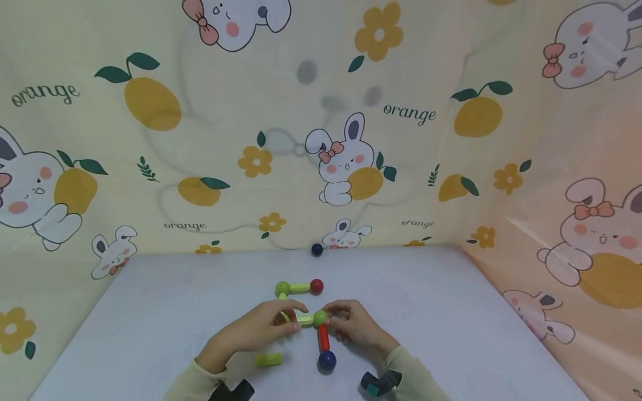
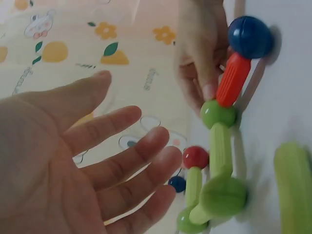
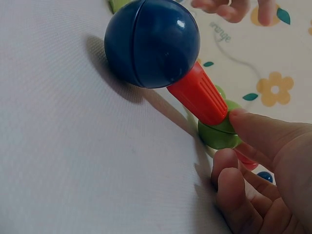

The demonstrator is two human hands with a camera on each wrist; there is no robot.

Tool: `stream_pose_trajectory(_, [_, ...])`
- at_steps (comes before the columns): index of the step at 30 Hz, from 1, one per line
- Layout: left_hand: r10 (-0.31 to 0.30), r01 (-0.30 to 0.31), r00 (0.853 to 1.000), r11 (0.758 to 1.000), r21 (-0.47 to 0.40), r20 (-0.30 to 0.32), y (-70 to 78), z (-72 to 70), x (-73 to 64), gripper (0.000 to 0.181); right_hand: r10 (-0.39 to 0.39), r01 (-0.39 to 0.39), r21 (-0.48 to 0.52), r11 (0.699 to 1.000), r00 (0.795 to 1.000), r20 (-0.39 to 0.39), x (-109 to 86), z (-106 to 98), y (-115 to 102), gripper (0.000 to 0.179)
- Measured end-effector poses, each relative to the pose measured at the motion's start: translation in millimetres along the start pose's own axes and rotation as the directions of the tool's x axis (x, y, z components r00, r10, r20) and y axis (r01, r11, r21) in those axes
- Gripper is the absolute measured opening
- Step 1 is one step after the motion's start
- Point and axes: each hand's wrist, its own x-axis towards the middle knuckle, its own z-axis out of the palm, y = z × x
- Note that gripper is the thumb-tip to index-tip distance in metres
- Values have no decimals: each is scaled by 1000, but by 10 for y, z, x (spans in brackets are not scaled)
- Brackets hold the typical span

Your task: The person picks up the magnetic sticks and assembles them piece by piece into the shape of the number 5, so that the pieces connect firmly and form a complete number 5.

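Note:
Several balls and rods are joined in a chain on the white table. My right hand (image 1: 358,326) pinches the green ball (image 1: 320,318) at the chain's right corner between thumb and fingers. From that ball a red rod (image 1: 323,338) runs toward me to a blue ball (image 3: 152,44). A light green rod (image 2: 221,150) links it leftward to another green ball (image 2: 223,196). My left hand (image 1: 256,328) hovers beside that left ball, fingers spread and holding nothing in the left wrist view. Farther back, a green ball (image 1: 283,288) and a rod (image 1: 300,288) lead to a red ball (image 1: 316,286).
A loose light green rod (image 1: 268,360) lies on the table (image 1: 165,317) near my left wrist. At the table's far edge sits a dark blue ball (image 1: 317,249). A printed cloth (image 1: 225,111) with rabbits and oranges hangs behind and along the sides.

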Motion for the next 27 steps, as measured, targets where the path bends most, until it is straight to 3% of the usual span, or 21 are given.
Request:
stream_pose_trajectory(7, [-24,25,999,1000,1,-32,-97,-115,-42,32,4,-4,9,1000,1000,-13,-11,28,19,34])
stream_pose_trajectory(12, [-55,55,998,998,24,3,-195,-129,-108,31,12,-11,16,1000,1000,-14,-26,30,11,35])
stream_pose_trajectory(18, [-94,95,994,995,-7,52,-377,-88,-278,29,5,-5,-4,1000,1000,-13,-25,22,-4,35])
stream_pose_trajectory(27, [-35,32,999,996,79,36,-591,87,-418,28,8,-7,7,1000,1000,-18,-25,19,-23,34])
